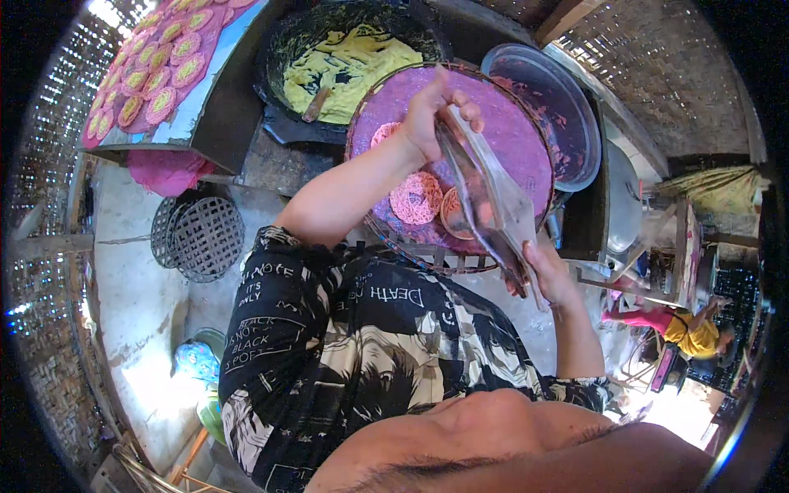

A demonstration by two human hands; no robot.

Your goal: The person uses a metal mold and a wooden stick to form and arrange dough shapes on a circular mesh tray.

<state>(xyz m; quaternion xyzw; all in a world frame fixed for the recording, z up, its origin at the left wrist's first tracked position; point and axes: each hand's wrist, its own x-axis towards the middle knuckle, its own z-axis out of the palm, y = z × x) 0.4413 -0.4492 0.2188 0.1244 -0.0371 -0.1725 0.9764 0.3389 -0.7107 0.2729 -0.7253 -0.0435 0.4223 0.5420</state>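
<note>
My left hand [438, 113] is closed around the upper end of a pair of flat, pale boards [497, 193], thumb along one side. At their lower end my right hand [544, 271] grips the edge. The boards stand tilted with a narrow gap between them; whether anything is in the gap I cannot tell. Beneath them is a round tray [526, 115] with a woven rim and a purple-pink lining. On it lie a pink, lacy round coil [415, 197], another pink coil [385, 134] partly behind my left wrist, and a third coil [454, 212] partly covered by the boards.
Beyond the tray, a black wok [271, 78] holds yellow paste and a spatula [319, 103]. A dark basin [590, 140] with pink scraps stands at right. Several pink-and-yellow rounds [156, 80] fill a sheet at far left, above woven baskets [201, 234]. A person [694, 333] is at right.
</note>
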